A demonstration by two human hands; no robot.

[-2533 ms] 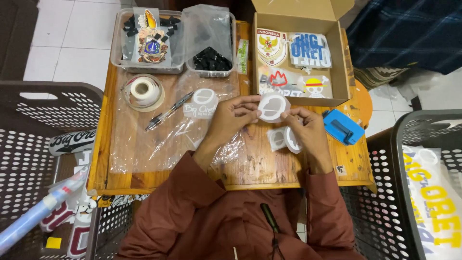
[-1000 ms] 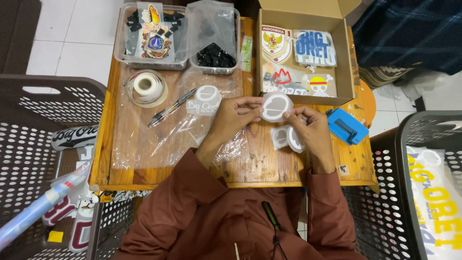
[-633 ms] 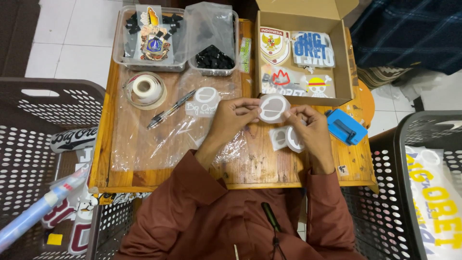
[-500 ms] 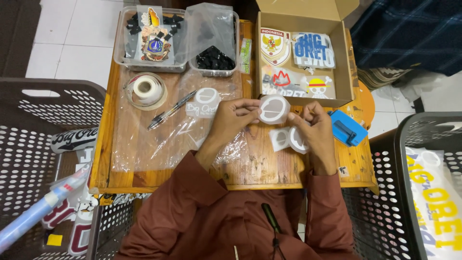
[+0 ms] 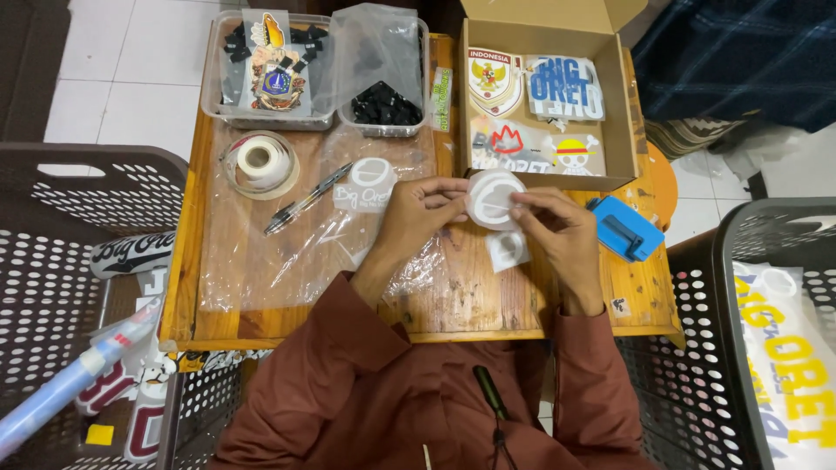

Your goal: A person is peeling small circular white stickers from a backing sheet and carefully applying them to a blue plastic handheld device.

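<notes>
Over a small wooden table (image 5: 305,309), my left hand (image 5: 416,213) and my right hand (image 5: 557,228) both pinch a round white sticker (image 5: 489,198) by its edges. Right of my right wrist's fingers, another white sticker piece (image 5: 507,251) lies on the wood under my right hand. A white sticker with lettering (image 5: 366,184) rests on a clear plastic sheet (image 5: 287,252) just left of my left hand. My sleeves are rust brown.
An open cardboard box (image 5: 547,104) of coloured stickers stands at the back right. Clear trays (image 5: 270,70) with stickers and black pieces (image 5: 383,103) sit at the back left, with a tape roll (image 5: 259,162), a pen (image 5: 306,200) and a blue dispenser (image 5: 625,228). Perforated baskets (image 5: 78,287) flank the table.
Both hands have stayed over the table's middle with the round white sticker between them; my right fingers have shifted slightly along its edge.
</notes>
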